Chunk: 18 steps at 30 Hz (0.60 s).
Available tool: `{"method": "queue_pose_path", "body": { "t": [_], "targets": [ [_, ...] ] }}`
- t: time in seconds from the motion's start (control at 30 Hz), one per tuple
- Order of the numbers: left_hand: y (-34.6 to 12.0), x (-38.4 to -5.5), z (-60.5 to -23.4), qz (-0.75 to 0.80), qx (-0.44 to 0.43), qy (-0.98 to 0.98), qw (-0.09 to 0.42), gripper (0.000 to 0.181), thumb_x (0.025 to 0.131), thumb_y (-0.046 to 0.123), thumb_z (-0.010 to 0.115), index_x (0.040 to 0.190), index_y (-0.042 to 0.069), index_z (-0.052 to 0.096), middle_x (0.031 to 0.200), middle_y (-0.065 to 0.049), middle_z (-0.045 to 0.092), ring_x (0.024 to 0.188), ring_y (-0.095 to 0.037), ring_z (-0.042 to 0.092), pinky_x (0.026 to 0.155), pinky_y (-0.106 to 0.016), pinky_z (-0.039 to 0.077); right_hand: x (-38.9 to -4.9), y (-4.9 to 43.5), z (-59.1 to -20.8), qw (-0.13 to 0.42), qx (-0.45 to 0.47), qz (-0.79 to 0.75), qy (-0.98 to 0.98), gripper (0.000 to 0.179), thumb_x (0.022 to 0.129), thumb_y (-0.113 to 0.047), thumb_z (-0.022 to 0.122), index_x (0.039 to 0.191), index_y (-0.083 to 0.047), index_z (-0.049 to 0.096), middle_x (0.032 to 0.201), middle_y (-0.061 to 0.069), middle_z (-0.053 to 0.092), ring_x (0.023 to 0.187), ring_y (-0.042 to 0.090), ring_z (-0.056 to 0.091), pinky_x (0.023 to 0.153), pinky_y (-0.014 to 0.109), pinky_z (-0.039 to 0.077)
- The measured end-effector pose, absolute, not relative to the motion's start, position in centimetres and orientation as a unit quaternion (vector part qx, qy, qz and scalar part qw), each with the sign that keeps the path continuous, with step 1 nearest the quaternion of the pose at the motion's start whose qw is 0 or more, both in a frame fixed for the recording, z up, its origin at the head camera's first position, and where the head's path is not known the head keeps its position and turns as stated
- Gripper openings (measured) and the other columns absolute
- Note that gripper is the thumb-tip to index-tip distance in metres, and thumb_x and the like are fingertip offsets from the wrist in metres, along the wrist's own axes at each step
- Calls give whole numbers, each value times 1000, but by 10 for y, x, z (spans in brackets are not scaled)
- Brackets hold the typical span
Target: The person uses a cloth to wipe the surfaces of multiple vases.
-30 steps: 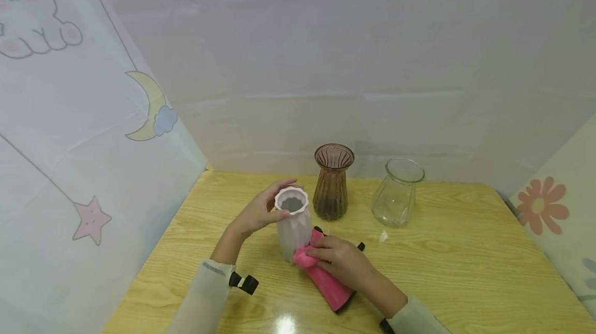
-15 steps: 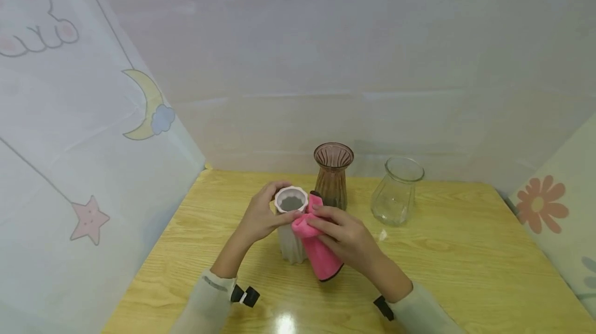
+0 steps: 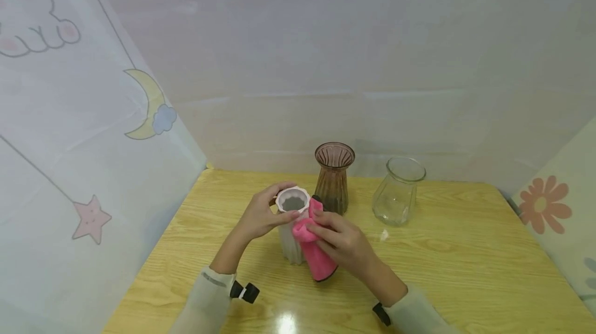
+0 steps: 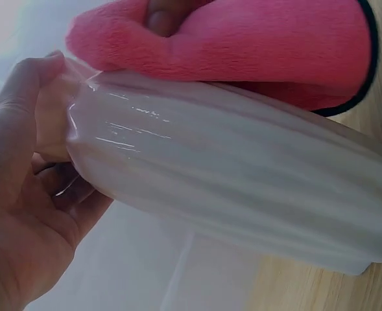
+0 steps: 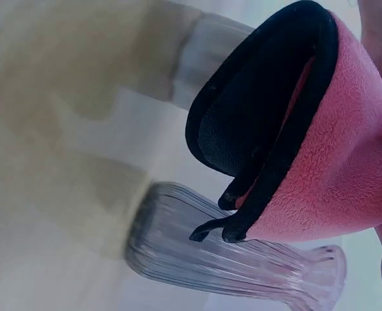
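A white fluted vase (image 3: pixel 289 243) with a scalloped rim stands upright on the table. My left hand (image 3: pixel 261 215) grips it round the neck just under the rim, the thumb in front and the fingers behind. In the left wrist view the vase's glossy ribbed body (image 4: pixel 210 162) stretches away from that hand. My right hand (image 3: pixel 346 243) pinches a bunched pink cloth (image 3: pixel 316 261) with black edging against the vase's upper right side. Its lower end hangs down beside the vase. In the right wrist view the cloth (image 5: pixel 346 142) shows its dark underside, and most of the right hand is hidden.
Behind the cloth stands a purplish ribbed glass vase (image 3: pixel 333 184). Right of it is a clear glass vase (image 3: pixel 395 202). The wooden table (image 3: pixel 465 261) meets pale printed sheets (image 3: pixel 298 65) at its back and sides.
From low on the white vase, the right hand has brought the cloth up to near the rim. The left hand has settled more closely round the neck. The other vases stay put.
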State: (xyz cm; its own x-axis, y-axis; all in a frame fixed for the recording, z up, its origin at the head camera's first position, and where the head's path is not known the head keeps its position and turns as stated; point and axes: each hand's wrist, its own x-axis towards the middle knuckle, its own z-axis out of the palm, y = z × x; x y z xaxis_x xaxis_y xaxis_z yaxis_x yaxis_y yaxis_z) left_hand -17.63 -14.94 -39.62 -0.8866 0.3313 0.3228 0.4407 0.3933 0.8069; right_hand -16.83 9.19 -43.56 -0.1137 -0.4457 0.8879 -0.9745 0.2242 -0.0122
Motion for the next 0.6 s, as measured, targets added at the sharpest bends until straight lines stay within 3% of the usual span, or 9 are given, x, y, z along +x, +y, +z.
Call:
{"method": "queue_pose_path", "body": {
  "t": [0.3,0.4,0.5,0.6],
  "targets": [
    [-154,-182,-397,-526,-257,-811,24,61,88,20,80,143,8,56,129,-10,64,106,-24,64,93,-47,55,-159,95,-459,375,501,330,-707,31,105,-22,56,103,-4,80,102,13,71,99,31,72,92,31,57],
    [-156,-184,-396,-533,-263,-804,8,60,89,21,79,143,10,56,127,-9,65,106,-25,63,94,-46,54,-157,95,-464,367,498,324,-716,24,103,-19,60,102,-5,81,100,11,71,98,29,72,90,32,58],
    [-158,-186,-396,-534,-275,-800,-7,61,90,23,78,145,10,54,126,-10,65,109,-25,63,94,-44,54,-155,95,-469,359,497,306,-728,12,91,-8,76,102,-6,81,99,8,71,96,26,72,88,32,59],
    [-160,-188,-395,-531,-289,-796,-18,62,92,23,76,148,12,51,130,-9,63,113,-24,62,96,-43,53,-153,96,-473,342,498,284,-745,26,74,-3,86,99,-9,81,98,5,70,93,20,71,83,29,59]
  ]
}}
